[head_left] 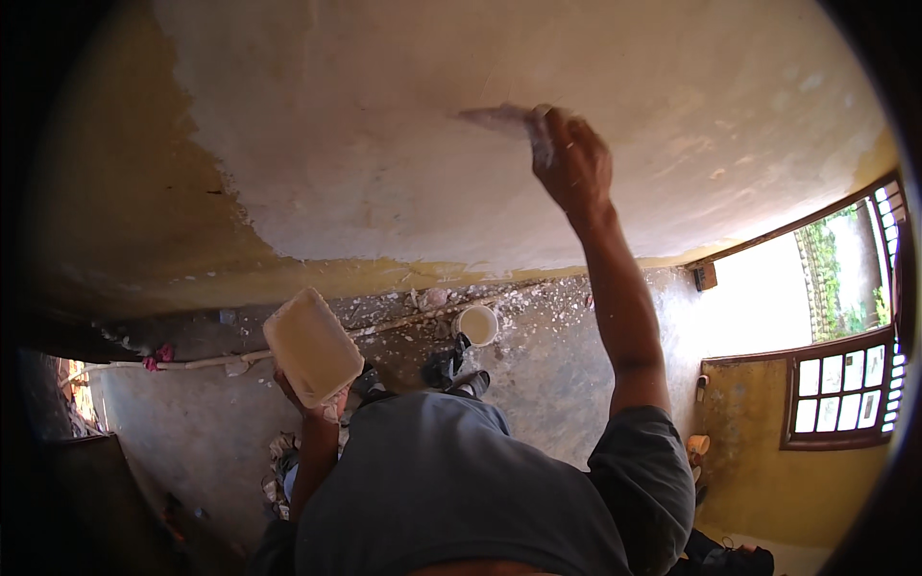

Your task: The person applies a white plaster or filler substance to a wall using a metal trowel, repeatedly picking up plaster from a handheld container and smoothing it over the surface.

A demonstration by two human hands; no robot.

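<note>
- the right hand (576,158) is raised at the wall, fingers curled closed around a flat, thin, greyish blade tool (499,117); motion blur hides its handle.
- that tool points left over the wall's pale, smooth-coated stretch (384,182); i cannot tell whether its edge touches.
- the left hand (313,411) is mostly hidden under a cream-coloured, rounded rectangular tub (334,326), gripping it from beneath at the lower end; how tightly, i cannot tell.
- the tub sits above the floor, left of the torso, its broad face tipped toward the camera.
- the tool is probably light, with a springy blade; the sure hold is at the handle end, clear of the edge.
- the tub looks stiff enough but likely grows heavy when loaded, and smears could make it slippery; a palm under its base suits it best.
- a round white bucket (495,329) stands on the flake-strewn grey floor (547,384).
</note>
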